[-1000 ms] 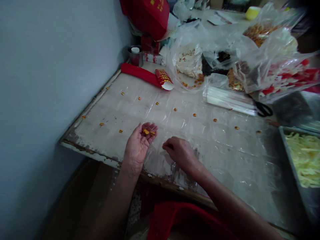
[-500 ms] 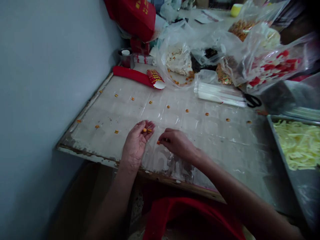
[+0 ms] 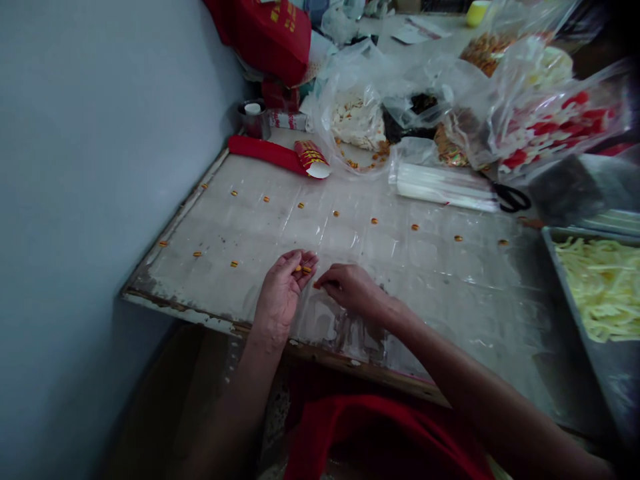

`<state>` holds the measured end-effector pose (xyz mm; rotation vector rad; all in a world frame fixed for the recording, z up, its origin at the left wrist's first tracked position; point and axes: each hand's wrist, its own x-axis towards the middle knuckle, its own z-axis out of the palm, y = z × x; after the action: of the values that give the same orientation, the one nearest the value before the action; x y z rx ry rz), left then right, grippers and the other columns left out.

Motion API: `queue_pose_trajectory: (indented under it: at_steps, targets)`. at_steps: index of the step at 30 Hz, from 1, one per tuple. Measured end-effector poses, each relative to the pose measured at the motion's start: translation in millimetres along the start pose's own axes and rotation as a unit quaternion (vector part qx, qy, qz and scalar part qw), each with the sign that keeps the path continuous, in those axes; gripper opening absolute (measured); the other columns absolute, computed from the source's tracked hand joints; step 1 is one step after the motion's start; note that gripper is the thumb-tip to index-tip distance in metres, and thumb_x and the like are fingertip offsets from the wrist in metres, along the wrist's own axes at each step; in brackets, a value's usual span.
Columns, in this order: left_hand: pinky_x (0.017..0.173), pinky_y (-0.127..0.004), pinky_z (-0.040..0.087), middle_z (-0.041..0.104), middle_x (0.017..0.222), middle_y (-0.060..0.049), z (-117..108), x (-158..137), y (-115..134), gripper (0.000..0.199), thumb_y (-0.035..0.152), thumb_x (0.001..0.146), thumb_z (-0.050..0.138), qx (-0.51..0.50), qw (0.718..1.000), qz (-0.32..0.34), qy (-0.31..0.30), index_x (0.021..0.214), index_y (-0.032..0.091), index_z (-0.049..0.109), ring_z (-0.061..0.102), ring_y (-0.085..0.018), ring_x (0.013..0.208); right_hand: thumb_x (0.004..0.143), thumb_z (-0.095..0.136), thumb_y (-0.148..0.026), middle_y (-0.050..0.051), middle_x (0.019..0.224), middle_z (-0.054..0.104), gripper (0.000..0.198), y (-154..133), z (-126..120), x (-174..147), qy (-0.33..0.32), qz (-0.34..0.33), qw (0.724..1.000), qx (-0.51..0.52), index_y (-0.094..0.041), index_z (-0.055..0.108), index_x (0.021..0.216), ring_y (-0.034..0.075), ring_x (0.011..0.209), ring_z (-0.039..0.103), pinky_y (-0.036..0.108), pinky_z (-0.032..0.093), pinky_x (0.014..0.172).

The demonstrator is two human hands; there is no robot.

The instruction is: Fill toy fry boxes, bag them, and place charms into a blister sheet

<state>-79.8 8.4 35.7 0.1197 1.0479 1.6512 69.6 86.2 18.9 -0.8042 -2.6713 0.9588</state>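
- Left hand (image 3: 281,293) lies palm up near the front edge of the worktop (image 3: 165,293), fingers loosely cupped, cradling a few small orange pieces (image 3: 302,269) at the fingertips.
- Right hand (image 3: 350,290) sits just beside it, fingers pinched narrow; a speck of orange shows at its tips, so it looks to be gripping one piece, right next to the left palm's supply.
- Under both hands lies a clear plastic sheet (image 3: 450,267) over the worktop.
- Fanning outward, single orange pieces are dotted along it: a row of pieces (image 3: 373,221) across the middle towards the right edge, and a shorter front row (image 3: 233,264) to the left of the hands.
- My read: this is the laying-out step, one piece per spot, and the front row looks only partly filled.
- Next move, as I judge it, calls for a light, precise pinch and even spacing.
- At the back edge: a red packet (image 3: 280,155), clear bags of food (image 3: 360,117), scissors (image 3: 513,198); a metal tray of pale strips (image 3: 600,287) at the right edge.
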Motion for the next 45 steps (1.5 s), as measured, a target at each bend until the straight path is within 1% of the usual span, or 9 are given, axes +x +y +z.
queue_pose_trajectory:
  at_steps: [6,10,13,16,19,24,34,42,45]
  targets:
    - [0.085,-0.028,0.054,0.073,0.094,-0.006,13,2,-11,0.007,0.015,0.084,0.064,-0.01,1.0,-0.007,0.0,0.091,0.015,0.066,0.07,-0.015,0.088,0.09,0.059,-0.016,0.004,0.093,0.073,0.022,2,-23,3,0.148,0.007,0.975,0.165,-0.019,0.074,0.106,0.014,0.08,0.067,0.026,0.05,0.073]
    - [0.067,-0.022,0.052,0.07,0.084,-0.005,31,12,-15,0.013,0.021,0.09,0.06,-0.006,0.998,-0.052,-0.043,0.094,0.013,0.069,0.066,-0.011,0.072,0.085,0.057,-0.005,0.006,0.114,0.07,0.03,-4,-50,1,0.049,-0.157,0.985,0.045,-0.021,0.075,0.103,0.018,0.106,0.063,0.032,0.047,0.095]
    - [0.064,-0.022,0.052,0.069,0.08,-0.005,43,18,-15,0.014,0.012,0.088,0.055,-0.005,0.99,-0.104,-0.094,0.093,0.012,0.068,0.065,-0.011,0.069,0.081,0.057,-0.002,0.006,0.106,0.071,0.028,-7,-73,2,-0.009,-0.17,0.985,-0.034,-0.019,0.074,0.096,0.019,0.101,0.063,0.032,0.047,0.092]
    - [0.077,-0.029,0.056,0.07,0.085,-0.008,47,20,-12,0.02,0.007,0.084,0.051,-0.001,0.98,-0.157,-0.122,0.095,0.011,0.067,0.068,-0.015,0.076,0.076,0.062,-0.005,0.002,0.091,0.072,0.029,-2,-88,0,-0.026,-0.126,0.991,-0.043,-0.02,0.075,0.096,0.016,0.084,0.063,0.028,0.047,0.079]
    - [0.094,-0.04,0.055,0.072,0.096,-0.015,38,18,-2,0.022,0.014,0.085,0.051,0.005,0.986,-0.144,-0.089,0.098,0.009,0.068,0.071,-0.023,0.095,0.078,0.068,-0.017,0.001,0.078,0.071,0.017,14,-89,-17,0.083,0.022,0.995,0.045,-0.02,0.078,0.091,0.014,0.069,0.061,0.025,0.045,0.065]
    - [0.102,-0.041,0.052,0.072,0.109,-0.019,12,13,14,0.033,0.018,0.085,0.049,0.02,0.997,-0.064,-0.039,0.109,0.006,0.068,0.068,-0.027,0.111,0.077,0.077,-0.04,0.004,0.068,0.071,0.023,31,-58,-68,0.202,0.247,0.922,0.22,-0.018,0.078,0.082,0.015,0.059,0.061,0.026,0.044,0.054]
    - [0.098,-0.042,0.056,0.069,0.119,-0.019,29,2,-23,0.026,0.012,0.09,0.056,0.011,0.986,-0.128,-0.107,0.114,0.012,0.065,0.068,-0.027,0.112,0.099,0.053,-0.022,0.008,0.082,0.065,0.025,11,-6,-87,0.126,0.069,0.982,-0.124,-0.018,0.073,0.084,0.02,0.082,0.059,0.031,0.044,0.077]
    - [0.101,-0.04,0.055,0.069,0.121,-0.014,42,1,-36,0.019,0.01,0.089,0.055,-0.022,0.988,-0.137,-0.072,0.104,0.014,0.066,0.065,-0.025,0.118,0.078,0.078,-0.028,-0.002,0.068,0.066,0.011,30,-20,-68,0.117,0.248,0.962,-0.004,-0.02,0.071,0.073,0.013,0.06,0.057,0.025,0.035,0.056]
    - [0.095,-0.037,0.057,0.069,0.121,-0.013,48,-2,-38,0.018,0.012,0.09,0.055,-0.013,0.989,-0.132,-0.068,0.104,0.015,0.067,0.066,-0.024,0.116,0.077,0.08,-0.031,-0.002,0.066,0.066,0.014,31,-34,-63,0.128,0.227,0.965,0.027,-0.02,0.072,0.077,0.013,0.059,0.057,0.025,0.036,0.056]
